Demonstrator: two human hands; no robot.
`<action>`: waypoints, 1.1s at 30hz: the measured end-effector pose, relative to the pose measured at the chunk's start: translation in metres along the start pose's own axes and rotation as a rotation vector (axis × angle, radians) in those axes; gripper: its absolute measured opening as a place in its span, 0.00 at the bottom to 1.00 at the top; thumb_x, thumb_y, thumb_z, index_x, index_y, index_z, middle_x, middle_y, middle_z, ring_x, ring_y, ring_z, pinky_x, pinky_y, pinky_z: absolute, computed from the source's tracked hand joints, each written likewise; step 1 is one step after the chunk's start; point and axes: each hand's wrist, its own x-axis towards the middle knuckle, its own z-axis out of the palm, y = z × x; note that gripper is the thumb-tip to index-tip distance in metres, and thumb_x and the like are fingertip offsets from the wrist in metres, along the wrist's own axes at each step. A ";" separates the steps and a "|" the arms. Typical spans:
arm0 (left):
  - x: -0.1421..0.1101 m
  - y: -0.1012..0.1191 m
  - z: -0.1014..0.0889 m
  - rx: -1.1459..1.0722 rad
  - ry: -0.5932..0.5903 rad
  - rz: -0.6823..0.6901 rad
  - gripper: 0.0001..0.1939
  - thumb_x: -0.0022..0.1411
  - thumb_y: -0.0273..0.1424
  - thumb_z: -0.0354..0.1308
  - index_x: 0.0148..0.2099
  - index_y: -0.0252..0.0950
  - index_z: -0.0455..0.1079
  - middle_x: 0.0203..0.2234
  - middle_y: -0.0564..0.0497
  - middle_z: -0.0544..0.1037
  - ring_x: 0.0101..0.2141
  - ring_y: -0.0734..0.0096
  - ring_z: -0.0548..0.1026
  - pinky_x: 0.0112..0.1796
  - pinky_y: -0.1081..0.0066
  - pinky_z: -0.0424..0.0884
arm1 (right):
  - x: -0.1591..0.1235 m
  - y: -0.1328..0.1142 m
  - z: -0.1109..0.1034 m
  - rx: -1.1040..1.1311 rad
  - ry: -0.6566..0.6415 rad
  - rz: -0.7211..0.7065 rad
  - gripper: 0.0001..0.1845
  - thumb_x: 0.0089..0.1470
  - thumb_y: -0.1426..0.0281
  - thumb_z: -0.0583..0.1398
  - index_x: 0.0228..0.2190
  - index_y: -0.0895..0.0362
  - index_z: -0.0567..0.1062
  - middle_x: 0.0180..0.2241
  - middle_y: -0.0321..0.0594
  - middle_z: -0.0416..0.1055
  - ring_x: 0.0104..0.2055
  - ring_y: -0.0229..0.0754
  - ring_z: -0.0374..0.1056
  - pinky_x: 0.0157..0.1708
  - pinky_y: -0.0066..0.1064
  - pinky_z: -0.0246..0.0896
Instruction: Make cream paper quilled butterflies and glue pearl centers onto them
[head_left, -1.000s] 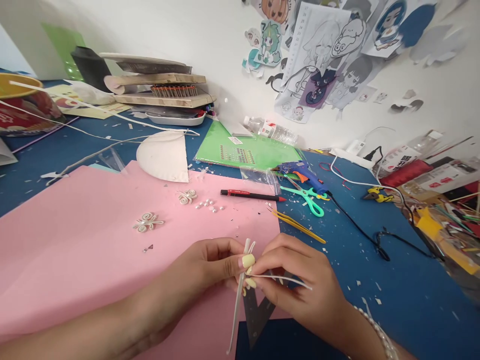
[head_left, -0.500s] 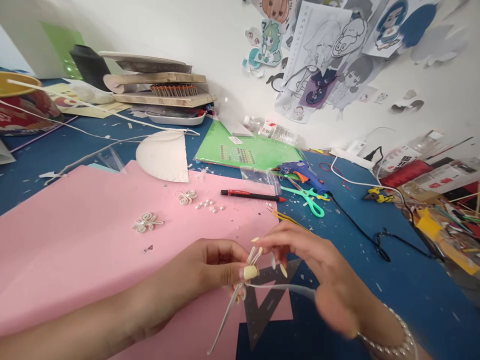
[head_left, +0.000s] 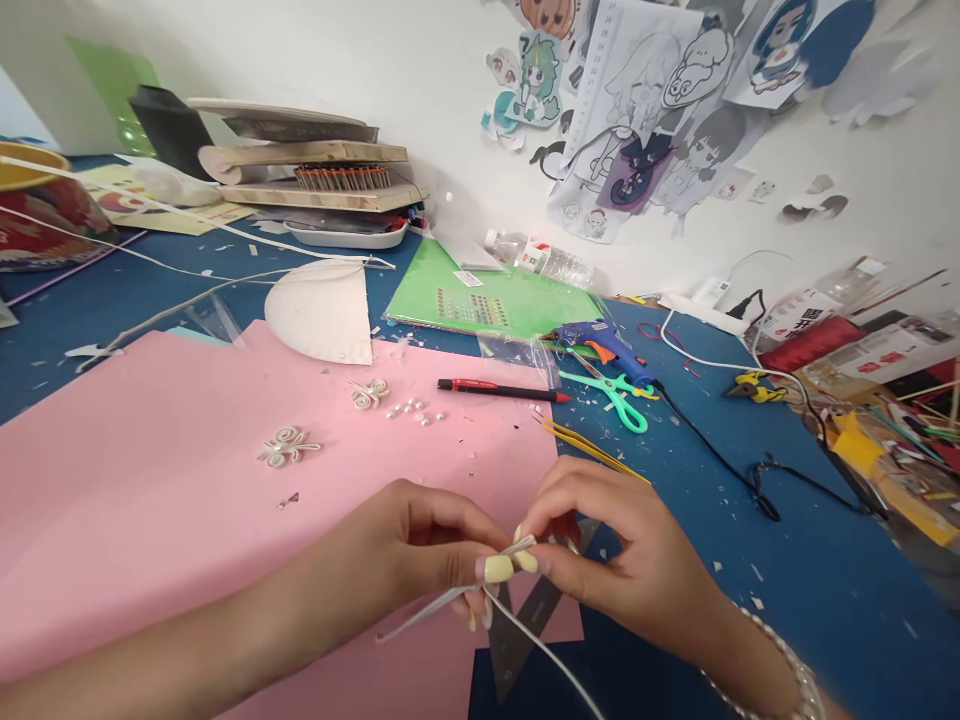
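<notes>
My left hand pinches a folded white cord between thumb and fingers. My right hand has its thumb and fingertips closed on the folded end of the same cord. One loose cord tail hangs down to the right, and another points down to the left. Under the hands a dark triangle ruler lies partly covered. To the left on the pink sheet are two coiled cord ornaments, one with a pearl and one beside several loose white beads.
Behind the hands lie a black-and-red pen, yellow tweezers, green scissors and a blue glue gun with its black cable. Further back are a green pack, a white half-round piece and stacked boards.
My right hand has come in from the right and closed on the folded cord end. The cord has tilted toward the right, and its long tail now hangs lower.
</notes>
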 end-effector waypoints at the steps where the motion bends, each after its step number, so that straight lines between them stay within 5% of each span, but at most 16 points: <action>1: 0.000 0.000 0.000 0.007 0.019 0.035 0.04 0.55 0.30 0.60 0.32 0.39 0.77 0.21 0.59 0.75 0.25 0.79 0.72 0.30 0.81 0.67 | 0.000 0.000 -0.001 -0.007 0.019 0.007 0.02 0.48 0.73 0.62 0.27 0.58 0.72 0.25 0.32 0.66 0.27 0.29 0.61 0.26 0.20 0.56; 11: -0.008 0.001 0.005 0.415 0.216 0.367 0.05 0.55 0.28 0.60 0.31 0.42 0.77 0.25 0.57 0.76 0.27 0.78 0.73 0.29 0.83 0.66 | -0.002 -0.004 -0.002 -0.018 0.041 -0.031 0.03 0.49 0.75 0.59 0.27 0.57 0.69 0.26 0.32 0.64 0.28 0.29 0.59 0.27 0.22 0.55; 20: -0.006 -0.003 0.004 0.545 0.237 0.394 0.04 0.55 0.29 0.61 0.29 0.40 0.76 0.22 0.56 0.76 0.25 0.78 0.71 0.26 0.82 0.64 | 0.000 -0.005 0.005 -0.090 -0.051 -0.106 0.03 0.50 0.76 0.58 0.25 0.60 0.69 0.24 0.33 0.62 0.27 0.30 0.58 0.27 0.22 0.53; 33: -0.005 -0.007 0.000 0.736 0.202 0.435 0.10 0.59 0.34 0.56 0.30 0.37 0.75 0.21 0.53 0.73 0.22 0.76 0.69 0.24 0.79 0.62 | -0.005 -0.009 0.005 -0.171 -0.128 -0.040 0.04 0.50 0.73 0.57 0.25 0.60 0.69 0.23 0.33 0.62 0.26 0.31 0.57 0.26 0.23 0.52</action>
